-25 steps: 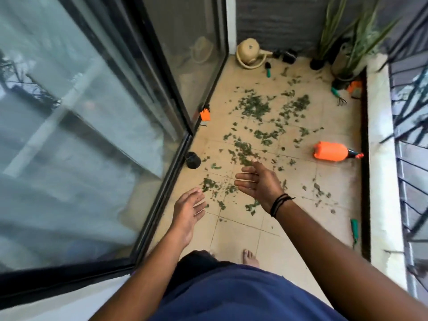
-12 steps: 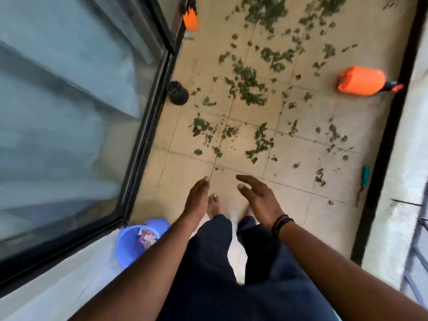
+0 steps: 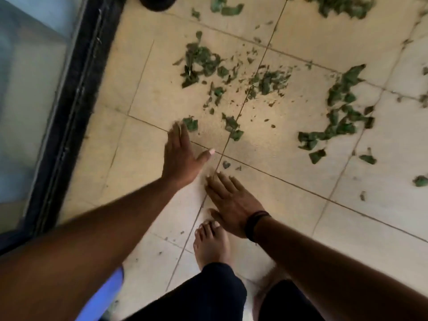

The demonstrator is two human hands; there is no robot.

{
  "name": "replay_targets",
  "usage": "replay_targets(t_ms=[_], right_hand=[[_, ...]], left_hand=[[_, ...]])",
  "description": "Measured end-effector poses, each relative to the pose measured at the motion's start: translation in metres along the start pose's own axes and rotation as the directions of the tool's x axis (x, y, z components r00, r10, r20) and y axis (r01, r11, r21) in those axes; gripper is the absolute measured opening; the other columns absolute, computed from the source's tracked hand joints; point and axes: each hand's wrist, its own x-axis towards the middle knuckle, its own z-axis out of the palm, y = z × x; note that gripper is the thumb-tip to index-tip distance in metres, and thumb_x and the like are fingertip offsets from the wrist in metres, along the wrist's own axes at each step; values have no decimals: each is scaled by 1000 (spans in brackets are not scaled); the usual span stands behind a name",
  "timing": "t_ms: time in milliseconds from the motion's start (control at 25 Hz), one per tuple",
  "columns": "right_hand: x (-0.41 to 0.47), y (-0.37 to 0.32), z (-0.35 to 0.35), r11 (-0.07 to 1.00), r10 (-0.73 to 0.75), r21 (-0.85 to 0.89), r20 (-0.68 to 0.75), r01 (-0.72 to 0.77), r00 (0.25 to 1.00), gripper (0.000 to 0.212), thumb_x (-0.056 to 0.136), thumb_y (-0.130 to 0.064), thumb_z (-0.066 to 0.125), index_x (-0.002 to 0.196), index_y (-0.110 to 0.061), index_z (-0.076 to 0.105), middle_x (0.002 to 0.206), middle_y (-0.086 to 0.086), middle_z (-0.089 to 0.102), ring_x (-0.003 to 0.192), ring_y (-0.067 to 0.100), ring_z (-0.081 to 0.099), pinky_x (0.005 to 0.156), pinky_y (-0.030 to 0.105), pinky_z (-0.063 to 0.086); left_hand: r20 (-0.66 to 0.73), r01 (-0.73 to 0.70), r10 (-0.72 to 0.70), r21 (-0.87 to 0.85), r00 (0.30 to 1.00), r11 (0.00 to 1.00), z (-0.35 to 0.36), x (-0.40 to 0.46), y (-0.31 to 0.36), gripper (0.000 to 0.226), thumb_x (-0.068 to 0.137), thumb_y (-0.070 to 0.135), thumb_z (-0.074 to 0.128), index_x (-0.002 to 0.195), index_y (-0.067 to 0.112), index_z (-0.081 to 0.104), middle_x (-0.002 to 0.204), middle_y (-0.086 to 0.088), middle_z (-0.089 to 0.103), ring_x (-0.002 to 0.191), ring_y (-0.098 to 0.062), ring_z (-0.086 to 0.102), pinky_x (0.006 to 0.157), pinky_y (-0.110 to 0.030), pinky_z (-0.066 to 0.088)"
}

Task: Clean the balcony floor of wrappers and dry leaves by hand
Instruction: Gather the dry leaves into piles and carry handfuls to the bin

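Green dry leaf bits lie scattered over the beige tiled floor: a cluster at upper middle, another at the right, and a single leaf just beyond my left fingertips. My left hand reaches low over the tiles, fingers straight, thumb spread, holding nothing. My right hand hovers flat and empty just behind a small leaf bit, a dark band on its wrist. No wrappers show on the floor.
The black sliding-door track and glass run down the left side. A dark round pot sits at the top edge. A blue bucket's rim shows under my left forearm. My bare foot stands below my right hand.
The view has dropped much closer to the floor. Both hands have moved forward and down toward the nearest leaves, still empty.
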Motion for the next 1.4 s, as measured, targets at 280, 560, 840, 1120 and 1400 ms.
replay_targets(t_ms=[280, 560, 840, 1120, 1400], right_hand=[[80, 132, -20, 969, 199, -39, -472, -246, 859, 73, 104, -59, 20, 161, -19, -1, 169, 5, -5, 156, 26, -9, 126, 46, 0], [90, 147, -39, 874, 482, 254, -564, -414, 671, 69, 105, -51, 17, 162, -14, 1, 169, 6, -11, 155, 22, -16, 125, 44, -4], [87, 147, -39, 871, 482, 224, -554, -437, 679, 71, 105, -50, 16, 161, -10, -1, 168, 11, -11, 155, 26, -13, 126, 46, -2], [87, 146, -41, 857, 510, 264, -561, -443, 652, 67, 106, -41, 19, 161, -8, 1, 169, 11, -10, 155, 25, -12, 126, 45, -1], [89, 145, -40, 826, 557, 301, -566, -477, 608, 67, 105, -38, 21, 161, -8, 0, 168, 12, -10, 155, 25, -11, 127, 45, -2]], left_hand=[[-60, -235, 271, 342, 961, 910, -16, 140, 2, 131, 70, 97, 24, 158, 11, -18, 164, -20, -26, 152, -35, -24, 123, -52, -9], [-80, -241, 302, 426, 950, 872, -21, 156, 20, 117, 78, 93, 13, 158, 13, -20, 162, -22, -29, 150, -38, -26, 122, -54, -9], [-223, -141, 181, 184, 958, 973, 24, 140, 111, 91, 93, 74, 2, 161, 16, -6, 169, -16, -9, 156, -31, -9, 125, -55, 1], [-466, 283, -240, 25, 852, 959, 65, 71, 88, 91, 99, 69, 22, 161, 6, 4, 167, -24, 1, 155, -38, 3, 124, -55, 11], [-326, -38, 147, 318, 934, 947, 54, 115, 104, 82, 100, 64, 5, 161, 9, -1, 169, -14, -6, 156, -30, -6, 126, -52, 3]])
